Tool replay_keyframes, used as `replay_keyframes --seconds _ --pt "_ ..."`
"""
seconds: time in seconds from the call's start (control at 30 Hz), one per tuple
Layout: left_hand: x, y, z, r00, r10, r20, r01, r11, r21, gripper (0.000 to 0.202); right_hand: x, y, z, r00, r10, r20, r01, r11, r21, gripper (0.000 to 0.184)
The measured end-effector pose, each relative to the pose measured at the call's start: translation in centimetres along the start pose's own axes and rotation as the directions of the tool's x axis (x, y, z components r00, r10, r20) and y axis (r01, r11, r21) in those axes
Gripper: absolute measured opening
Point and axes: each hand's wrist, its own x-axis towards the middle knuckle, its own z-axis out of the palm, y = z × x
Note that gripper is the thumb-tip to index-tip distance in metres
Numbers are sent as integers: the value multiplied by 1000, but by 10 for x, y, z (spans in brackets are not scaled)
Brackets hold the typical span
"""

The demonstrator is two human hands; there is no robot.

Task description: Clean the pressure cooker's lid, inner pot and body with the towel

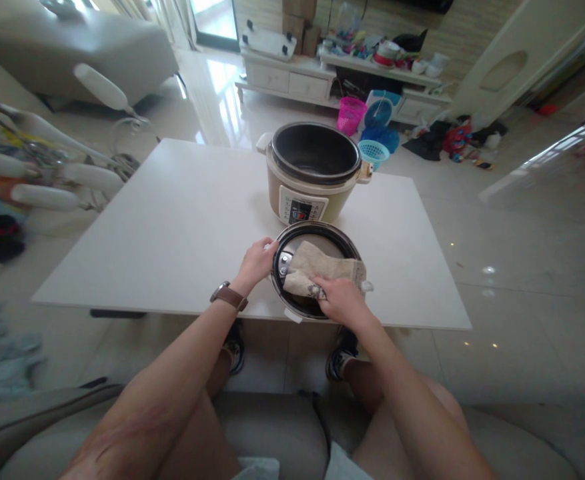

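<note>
An upturned cooker lid [322, 239] lies at the near edge of the white table [172, 220]. My left hand [258, 261] is closed on the lid's left rim; a brown watch sits on that wrist. My right hand [341, 299] is closed on a beige cloth [322, 268] that lies inside the lid. Behind the lid stands the open beige pressure cooker [313, 175] with its dark inner pot showing.
A grey sofa [72, 47] stands far left and a white low cabinet [292, 77] with clutter at the back. A pink basket [351, 115] and a blue basket [373, 153] sit on the floor beyond the table. A drying rack [37, 167] with clothes stands left.
</note>
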Motion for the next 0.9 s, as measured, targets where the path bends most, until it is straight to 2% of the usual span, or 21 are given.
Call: replay_keyframes --seconds 0.07,0.13,0.17,0.23,0.27,0.33,0.4,0.43,0.47,0.57,0.67,0.73,0.8,0.83,0.9 --pt "0 0 0 1000 -6 2 6 1000 -3 37 -1 5 -3 996 -68 54 54 972 229 36" --pt "0 0 0 1000 -7 -3 7 1000 -7 37 3 15 -5 993 -101 54 59 860 507 30" --pt "1 0 0 1000 -4 -8 4 1000 -4 37 7 21 -6 997 -74 38 34 779 626 29" --pt "1 1 -1 1000 1 -14 -1 1000 0 37 16 31 -8 995 98 -30 -34 599 800 31" --pt "1 1 -1 1000 3 -10 -3 1000 -4 38 21 34 -8 974 211 -79 -42 514 856 34" --pt "2 0 -1 1000 -1 0 1 1000 -19 38 30 34 -5 888 414 -201 15 411 912 42" --pt "4 -2 -1 1000 -7 7 7 999 -40 38 35 25 2 810 498 -310 79 431 899 47" --pt "5 -2 -1 1000 -9 13 10 999 -50 37 36 19 7 807 485 -336 81 473 877 47" --pt "6 -3 -1 1000 -7 20 8 998 -60 37 36 12 13 828 445 -342 69 524 849 45" --pt "9 -5 -1 999 25 38 -22 997 -78 38 33 -9 28 937 221 -271 58 665 745 42" --pt "10 -7 -2 1000 21 20 -20 998 -56 43 29 -18 32 984 61 -167 74 713 698 47" --pt "11 -8 -2 1000 7 13 -6 999 -42 43 29 -14 28 996 1 -92 66 689 721 45" --pt "11 -10 -2 1000 10 15 -9 999 -45 40 31 -6 21 999 -10 -52 47 624 780 40" --pt "12 -10 -2 1000 14 18 -13 999 -47 38 32 -1 18 998 23 -58 34 577 816 38" --pt "13 -12 0 1000 14 25 -13 999 -43 36 33 9 13 975 175 -138 43 462 886 37"
